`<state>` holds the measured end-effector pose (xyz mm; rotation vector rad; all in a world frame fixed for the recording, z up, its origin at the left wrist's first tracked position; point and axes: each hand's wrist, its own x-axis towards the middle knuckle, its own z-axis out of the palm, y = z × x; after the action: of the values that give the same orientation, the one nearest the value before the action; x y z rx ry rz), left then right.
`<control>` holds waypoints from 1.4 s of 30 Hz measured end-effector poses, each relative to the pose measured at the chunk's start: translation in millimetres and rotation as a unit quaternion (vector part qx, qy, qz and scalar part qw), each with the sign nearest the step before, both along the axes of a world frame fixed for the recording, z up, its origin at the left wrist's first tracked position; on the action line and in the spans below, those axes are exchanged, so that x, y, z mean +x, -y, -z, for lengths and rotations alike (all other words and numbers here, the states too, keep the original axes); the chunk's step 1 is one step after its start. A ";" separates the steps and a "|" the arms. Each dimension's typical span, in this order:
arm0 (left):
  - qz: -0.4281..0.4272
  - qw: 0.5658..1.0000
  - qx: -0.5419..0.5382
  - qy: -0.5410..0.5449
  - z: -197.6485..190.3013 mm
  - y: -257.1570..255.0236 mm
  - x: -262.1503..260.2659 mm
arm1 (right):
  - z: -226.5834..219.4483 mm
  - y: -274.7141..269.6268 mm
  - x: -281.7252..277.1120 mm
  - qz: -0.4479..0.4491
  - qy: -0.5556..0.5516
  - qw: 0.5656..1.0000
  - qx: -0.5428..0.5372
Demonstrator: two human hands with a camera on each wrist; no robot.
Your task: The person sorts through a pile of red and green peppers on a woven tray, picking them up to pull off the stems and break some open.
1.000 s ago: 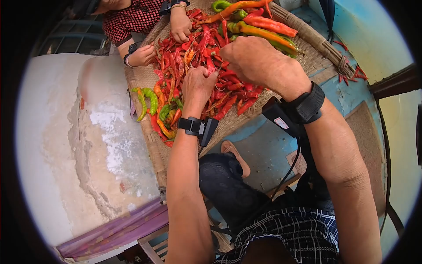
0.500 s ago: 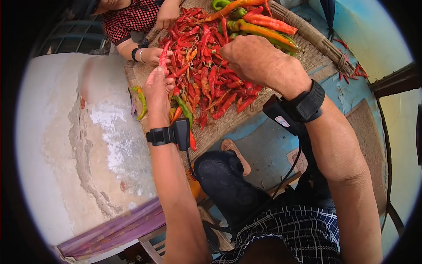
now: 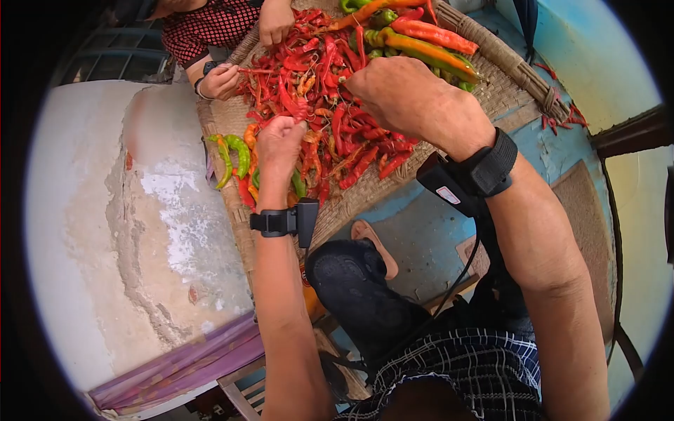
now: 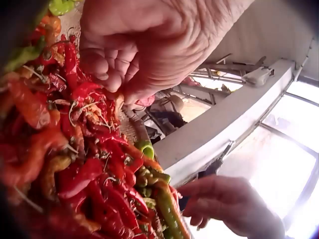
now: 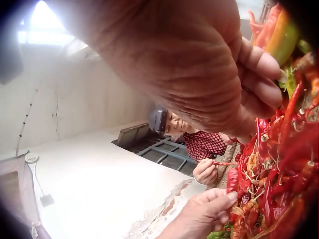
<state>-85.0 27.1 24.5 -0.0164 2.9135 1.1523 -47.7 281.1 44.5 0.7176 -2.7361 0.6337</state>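
Note:
My left hand (image 3: 279, 147) is low over the near left part of a heap of red chili peppers (image 3: 330, 67). Its thumb and fingers pinch a wrinkled red chili pepper (image 5: 232, 180), best seen in the right wrist view. My right hand (image 3: 414, 95) stays over the right side of the heap, close to the larger peppers. Its fingers (image 5: 261, 92) hang loosely bent, apart from the thumb, and no pepper shows between them. From the left wrist, the right hand (image 4: 224, 201) appears beyond the heap.
The heap lies on a woven tray (image 3: 351, 203) with a thick rolled rim (image 3: 502, 56). Large orange and green peppers (image 3: 428, 52) lie at its far right; green peppers (image 3: 239, 154) at its left. Across sits another person (image 3: 210, 31), one hand (image 3: 219, 81) at the tray's left edge.
My left hand went left from the heap with a red chili pepper, then came back right to the heap's near edge. The other person's hands shifted. My right hand stayed nearly still.

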 end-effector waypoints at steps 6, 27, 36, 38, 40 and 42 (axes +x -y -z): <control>-0.106 0.987 0.098 -0.077 -11.7 12.7 -5.5 | 3.2 3.0 1.9 -0.013 0.002 1.000 -0.021; -0.109 0.960 0.032 -0.255 -22.3 19.7 -19.2 | -1.4 1.6 3.6 -0.009 0.025 1.000 0.007; 0.099 0.960 -0.255 -0.060 29.4 -17.4 26.2 | -5.5 2.8 7.2 -0.018 0.006 0.999 -0.029; 0.066 0.979 -0.189 -0.021 22.0 -11.5 23.1 | -9.3 1.2 11.1 -0.022 0.007 0.999 -0.025; 0.034 0.995 -0.082 0.053 10.7 3.7 15.6 | -7.7 1.7 11.6 -0.016 0.000 1.000 -0.017; -0.010 0.997 0.067 0.039 -3.4 16.9 7.5 | -6.8 1.5 12.6 -0.010 -0.008 1.000 -0.009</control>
<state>-77.4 10.2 27.9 -0.0867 2.7692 1.3153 -35.2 279.6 51.3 0.7426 -2.7084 0.6523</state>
